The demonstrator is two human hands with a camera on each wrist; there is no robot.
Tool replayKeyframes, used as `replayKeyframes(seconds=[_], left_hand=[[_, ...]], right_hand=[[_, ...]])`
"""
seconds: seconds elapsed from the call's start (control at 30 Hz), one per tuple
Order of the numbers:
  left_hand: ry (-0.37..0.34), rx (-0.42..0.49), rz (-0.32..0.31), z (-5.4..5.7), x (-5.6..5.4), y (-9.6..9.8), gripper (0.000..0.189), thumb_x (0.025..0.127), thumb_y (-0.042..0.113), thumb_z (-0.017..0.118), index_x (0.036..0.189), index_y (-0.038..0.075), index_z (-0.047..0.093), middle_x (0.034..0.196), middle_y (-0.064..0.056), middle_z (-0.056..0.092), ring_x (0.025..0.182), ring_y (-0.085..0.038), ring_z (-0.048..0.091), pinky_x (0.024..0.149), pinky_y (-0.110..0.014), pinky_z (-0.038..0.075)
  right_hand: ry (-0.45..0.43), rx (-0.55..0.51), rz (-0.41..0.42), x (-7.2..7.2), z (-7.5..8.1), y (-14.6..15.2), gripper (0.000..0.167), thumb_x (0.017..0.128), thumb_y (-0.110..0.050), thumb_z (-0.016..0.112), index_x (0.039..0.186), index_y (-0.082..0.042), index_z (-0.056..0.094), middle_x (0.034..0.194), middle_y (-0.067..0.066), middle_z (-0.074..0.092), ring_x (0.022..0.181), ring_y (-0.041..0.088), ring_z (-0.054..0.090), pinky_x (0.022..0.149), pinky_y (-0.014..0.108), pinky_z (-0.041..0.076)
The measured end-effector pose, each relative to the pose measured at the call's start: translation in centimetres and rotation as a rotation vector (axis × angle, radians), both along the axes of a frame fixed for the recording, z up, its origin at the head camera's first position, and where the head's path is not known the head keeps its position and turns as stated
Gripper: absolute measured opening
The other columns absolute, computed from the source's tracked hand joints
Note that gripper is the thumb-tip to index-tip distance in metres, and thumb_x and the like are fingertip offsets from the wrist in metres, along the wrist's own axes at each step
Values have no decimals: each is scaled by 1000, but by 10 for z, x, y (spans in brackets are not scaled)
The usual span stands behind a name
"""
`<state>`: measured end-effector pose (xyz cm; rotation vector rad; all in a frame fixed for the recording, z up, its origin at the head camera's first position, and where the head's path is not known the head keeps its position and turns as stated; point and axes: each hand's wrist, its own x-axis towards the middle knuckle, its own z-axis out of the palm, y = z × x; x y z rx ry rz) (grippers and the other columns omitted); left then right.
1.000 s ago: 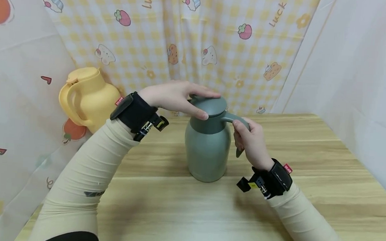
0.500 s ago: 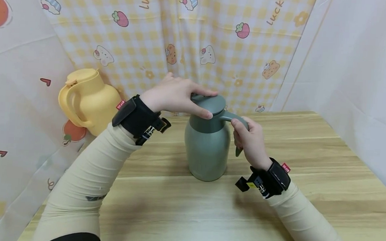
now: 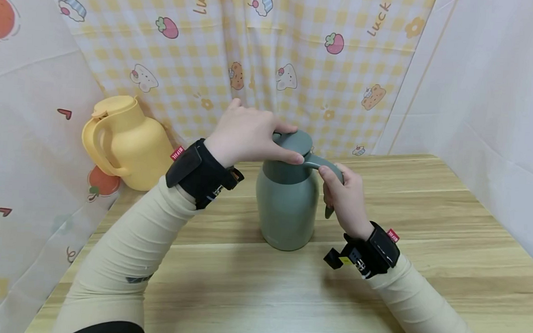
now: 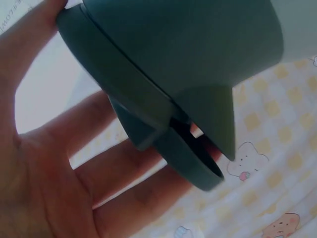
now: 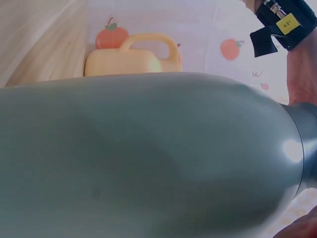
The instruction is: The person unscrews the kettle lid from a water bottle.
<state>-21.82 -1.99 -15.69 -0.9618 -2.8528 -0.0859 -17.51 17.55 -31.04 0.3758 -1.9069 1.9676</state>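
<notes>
A grey-green thermal jug [image 3: 287,210] stands upright on the wooden table, with its spout to the left and its handle [image 3: 314,160] to the right. My left hand [image 3: 247,135] grips the round lid [image 3: 298,142] from the left, thumb on the near rim and fingers on the far side. In the left wrist view the lid [image 4: 116,74] sits over the neck, and fingers pass behind its projecting tab [image 4: 190,166]. My right hand [image 3: 348,201] is curled round the handle. The jug's body [image 5: 148,148] fills most of the right wrist view, hiding nearly all of that hand.
A yellow jug [image 3: 142,150] of similar shape stands at the back left of the table [image 3: 250,296], its handle toward the left. A checked curtain [image 3: 300,47] hangs close behind, and white cloth [image 3: 491,98] borders the right side.
My left hand has shifted slightly right and turned around the lid, its thumb sliding along the near rim toward the handle. The right hand and the jug's body stay almost in place.
</notes>
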Motion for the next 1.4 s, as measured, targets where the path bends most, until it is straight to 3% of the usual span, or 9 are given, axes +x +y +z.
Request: replayKeyframes(seconds=[0.2,0.33,0.5,0.67,0.9,1.03,1.17,1.23,1.4], left_hand=[[21,-17,29,2,4,7,68,71,76,65,128,38,63,94,11,70,76,-12,55,76,-39,25],[47,-11,37,1,7,10,64,70,76,65,122,39,67,80,11,67,70,-13,54,74,-38,25],[93,-11,54,-1,11,14,48,71,77,64,97,38,74,63,8,58,64,-14,53,71,-37,25],[142,-31,99,-4,17,20,52,73,78,60,67,26,59,56,5,46,59,-14,51,71,-38,27],[195,-10,125,-6,22,26,65,75,76,60,56,17,41,53,4,32,53,-16,42,62,-33,27],[75,-45,43,3,15,17,58,77,73,61,68,17,53,62,5,43,58,-15,44,58,-31,31],[-176,-62,-55,18,1,-1,52,81,63,66,116,25,68,99,8,63,87,-12,57,72,-32,45],[-273,-52,-99,23,-7,-9,62,82,57,70,135,29,57,120,8,62,103,-12,57,84,-35,47],[-362,7,-208,23,-17,-18,67,82,45,76,139,20,54,116,2,64,97,-15,58,83,-33,46]], right_hand=[[12,8,-24,7,-2,-2,38,99,-22,57,70,-4,41,51,3,34,43,16,33,43,28,28],[10,3,-23,11,-1,-3,36,99,-22,57,72,-3,43,52,2,35,44,16,33,44,28,28],[17,6,-26,12,0,-3,35,99,-22,57,72,-4,44,52,3,35,45,16,33,45,28,29],[31,12,-19,14,0,-3,35,100,-20,56,72,-3,44,51,4,36,43,17,34,43,29,29],[63,4,22,14,-1,-1,33,100,-17,53,74,-1,44,50,3,34,42,16,32,41,29,28],[62,-2,65,11,-1,1,34,101,-17,53,73,0,42,50,2,32,42,16,32,41,29,29],[51,-7,147,10,-2,5,38,101,-20,52,70,-2,40,51,4,33,43,18,33,42,30,29],[38,-16,246,8,-3,9,38,102,-22,51,70,-3,43,51,4,34,43,18,33,41,31,30],[-18,-31,573,1,-4,23,43,105,-27,44,68,-7,54,51,4,36,43,19,33,41,32,33]])
